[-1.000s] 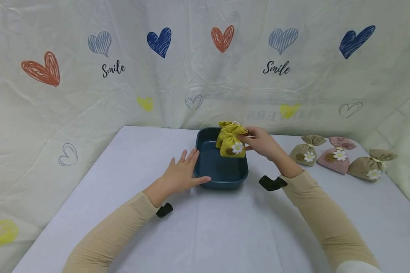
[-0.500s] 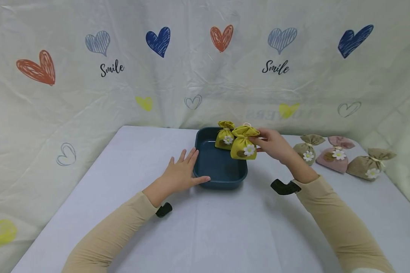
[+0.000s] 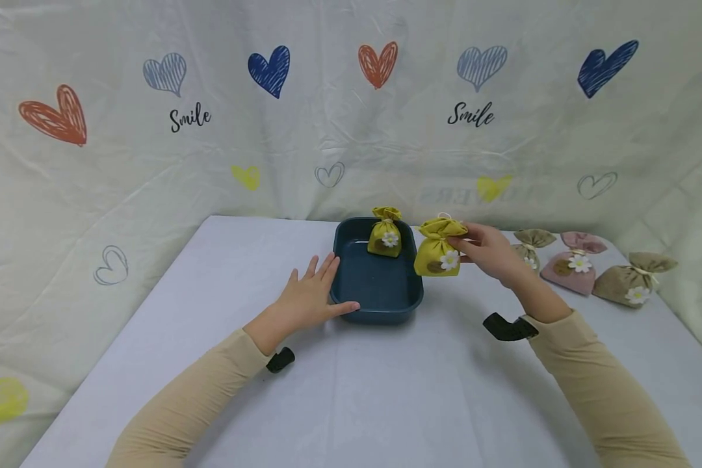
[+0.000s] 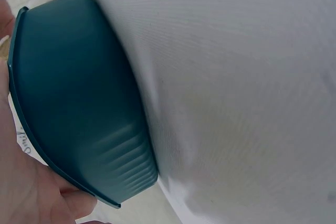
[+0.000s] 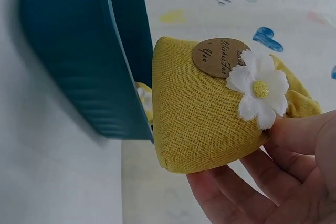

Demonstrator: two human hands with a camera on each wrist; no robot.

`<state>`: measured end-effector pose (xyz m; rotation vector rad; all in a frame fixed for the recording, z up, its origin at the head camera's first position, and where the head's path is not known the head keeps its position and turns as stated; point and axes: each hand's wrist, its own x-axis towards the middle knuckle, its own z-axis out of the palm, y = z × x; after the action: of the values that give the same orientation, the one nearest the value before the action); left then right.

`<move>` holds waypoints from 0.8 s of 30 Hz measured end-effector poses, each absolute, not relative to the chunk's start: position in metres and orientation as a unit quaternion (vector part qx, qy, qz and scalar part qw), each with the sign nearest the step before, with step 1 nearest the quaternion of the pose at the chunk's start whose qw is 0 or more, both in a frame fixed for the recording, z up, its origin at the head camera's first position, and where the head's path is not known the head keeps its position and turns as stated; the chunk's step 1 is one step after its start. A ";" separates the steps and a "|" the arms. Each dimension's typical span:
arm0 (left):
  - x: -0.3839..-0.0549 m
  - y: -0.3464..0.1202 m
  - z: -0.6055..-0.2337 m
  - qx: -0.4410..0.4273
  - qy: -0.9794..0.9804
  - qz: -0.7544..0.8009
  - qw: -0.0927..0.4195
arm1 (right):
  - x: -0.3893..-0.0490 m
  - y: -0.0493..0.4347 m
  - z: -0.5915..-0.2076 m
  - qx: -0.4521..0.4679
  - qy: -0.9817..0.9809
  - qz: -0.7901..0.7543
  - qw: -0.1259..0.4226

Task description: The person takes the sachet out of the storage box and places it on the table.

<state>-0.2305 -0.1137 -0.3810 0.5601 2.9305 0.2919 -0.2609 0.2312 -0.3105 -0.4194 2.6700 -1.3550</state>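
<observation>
My right hand (image 3: 488, 252) pinches a yellow cloth sachet bag (image 3: 435, 250) near its tied neck, just off the right rim of a dark teal bin (image 3: 377, 289). A white fabric daisy (image 5: 259, 88) and a round brown printed tag (image 5: 218, 57) decorate the bag's front. Inside the bin, at its back right, a second yellow sachet bag (image 3: 384, 240) stands upright. With fingers spread straight, my left hand (image 3: 310, 296) rests on the bin's left rim, its thumb across the front left corner. In the left wrist view the bin's outer wall (image 4: 79, 87) shows beside the hand.
To the right lie a pink sachet bag (image 3: 569, 272) and a brown one (image 3: 626, 285), each with a daisy. Another greyish-brown bag (image 3: 531, 242) is partly hidden behind my right hand. A white cloth covers the table (image 3: 386, 396), and a heart-printed curtain (image 3: 339, 130) hangs behind it.
My right hand has carried the yellow sachet bag rightward from above the bin to beyond its right rim, uncovering the other yellow bag inside. My left hand stays on the rim.
</observation>
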 end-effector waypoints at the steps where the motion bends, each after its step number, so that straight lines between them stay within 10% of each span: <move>1: -0.231 -0.113 -0.381 0.186 0.975 0.098 0.073 | -0.260 0.233 -0.311 -0.136 0.883 -0.446 0.057; 24: -0.230 -0.113 -0.379 0.186 0.974 0.103 0.080 | -0.247 0.287 -0.320 -0.113 0.891 -0.436 0.057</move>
<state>-0.2304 -0.1128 -0.3793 0.5549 2.9131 0.3089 -0.2466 0.2873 -0.3205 -0.3417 2.7029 -1.3218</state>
